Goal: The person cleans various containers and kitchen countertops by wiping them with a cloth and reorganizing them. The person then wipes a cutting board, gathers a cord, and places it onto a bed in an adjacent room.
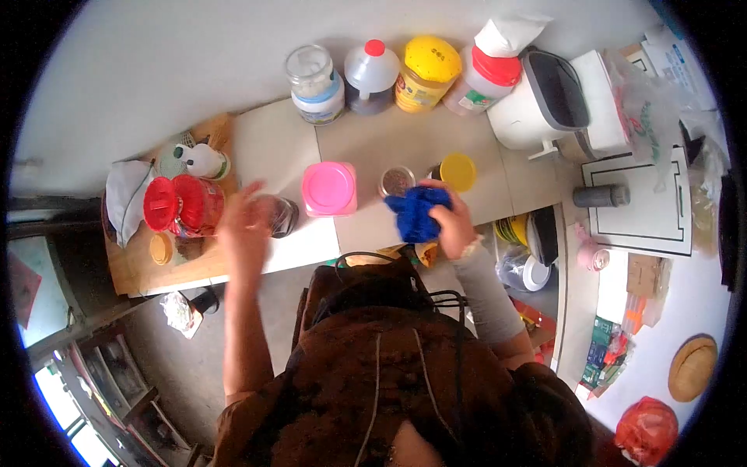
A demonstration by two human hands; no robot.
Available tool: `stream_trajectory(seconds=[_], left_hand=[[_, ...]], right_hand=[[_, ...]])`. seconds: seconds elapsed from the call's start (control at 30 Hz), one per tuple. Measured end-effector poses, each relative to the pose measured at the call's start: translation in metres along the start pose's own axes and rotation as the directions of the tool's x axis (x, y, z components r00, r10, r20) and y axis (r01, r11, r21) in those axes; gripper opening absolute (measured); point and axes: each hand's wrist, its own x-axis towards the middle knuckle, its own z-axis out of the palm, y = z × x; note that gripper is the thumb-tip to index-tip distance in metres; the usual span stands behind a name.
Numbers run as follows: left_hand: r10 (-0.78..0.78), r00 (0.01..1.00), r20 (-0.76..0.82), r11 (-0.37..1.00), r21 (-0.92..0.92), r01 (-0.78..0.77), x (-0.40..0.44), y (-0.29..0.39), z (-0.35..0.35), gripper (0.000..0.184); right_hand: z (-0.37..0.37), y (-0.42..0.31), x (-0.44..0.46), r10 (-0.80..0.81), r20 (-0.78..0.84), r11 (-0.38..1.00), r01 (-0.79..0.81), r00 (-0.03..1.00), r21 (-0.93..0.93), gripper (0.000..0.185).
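Observation:
My right hand (457,223) is closed on a blue cloth (420,214) over the counter's front edge. Just behind the cloth stands a small clear jar (397,181) with dark contents, and to its right a yellow-lidded jar (457,172). My left hand (245,222), blurred by motion, is raised with its fingers apart, beside a dark glass jar (284,216). Between the hands sits a pink-lidded container (329,189). Left of my left hand are red-lidded jars (183,204) on a wooden board (124,262).
Along the wall stand a glass jar (310,70), a red-capped jug (372,78), a yellow-lidded jar (428,74) and a red-lidded tub (482,78). A white appliance (537,101) is at the back right. A grey cylinder (601,196) lies on a white board (646,222).

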Motion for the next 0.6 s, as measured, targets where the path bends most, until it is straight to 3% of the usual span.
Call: stream_trajectory(seconds=[0.03, 0.07, 0.1, 0.13, 0.23, 0.33, 0.47, 0.53, 0.57, 0.6], left_hand=[[-0.176, 0.971, -0.159, 0.914, -0.392, 0.101, 0.008, -0.031, -0.022, 0.029], [-0.235, 0.947, -0.217, 0.971, -0.098, 0.218, 0.016, -0.058, -0.061, 0.027], [-0.398, 0.866, -0.304, 0.863, -0.444, 0.241, 0.012, -0.062, -0.083, 0.028], [-0.498, 0.786, -0.367, 0.825, -0.481, 0.298, 0.010, -0.070, -0.105, 0.034], [-0.704, 0.704, -0.097, 0.437, -0.840, 0.322, -0.001, -0.166, -0.162, 0.048], [-0.771, 0.635, -0.047, 0.327, -0.885, 0.331, 0.017, -0.157, -0.155, 0.052], [-0.796, 0.604, -0.047, 0.282, -0.911, 0.302, 0.042, -0.168, -0.152, 0.057], [-0.665, 0.746, -0.027, 0.355, -0.891, 0.284, 0.049, -0.175, -0.155, 0.054], [-0.669, 0.743, -0.037, 0.357, -0.892, 0.278, 0.054, -0.191, -0.155, 0.054], [-0.639, 0.769, 0.031, 0.238, -0.942, 0.236, 0.057, -0.220, -0.157, 0.051]], right_hand=[[-0.013, 0.002, -0.004, 0.002, -0.045, 0.998, 0.001, 0.999, 0.063, 0.045], [-0.028, 0.006, -0.008, 0.007, -0.093, 0.992, 0.005, 0.996, 0.124, 0.045], [-0.041, 0.010, -0.013, 0.014, -0.154, 0.997, -0.002, 0.988, 0.079, 0.046], [-0.050, 0.015, -0.016, 0.027, -0.193, 0.999, -0.019, 0.981, 0.040, 0.047], [-0.060, 0.025, -0.022, 0.113, -0.126, 0.984, -0.094, 0.985, 0.149, 0.049], [-0.057, 0.031, -0.026, 0.095, -0.177, 0.979, -0.061, 0.980, 0.193, 0.049], [-0.060, 0.053, -0.021, 0.104, -0.147, 0.987, -0.084, 0.984, 0.136, 0.050], [-0.052, 0.047, -0.020, 0.103, -0.113, 0.988, -0.089, 0.988, 0.125, 0.050], [-0.046, 0.037, -0.023, 0.084, -0.152, 0.996, -0.080, 0.985, 0.032, 0.051], [-0.039, 0.033, -0.024, 0.063, -0.181, 0.995, -0.075, 0.981, -0.060, 0.051]])
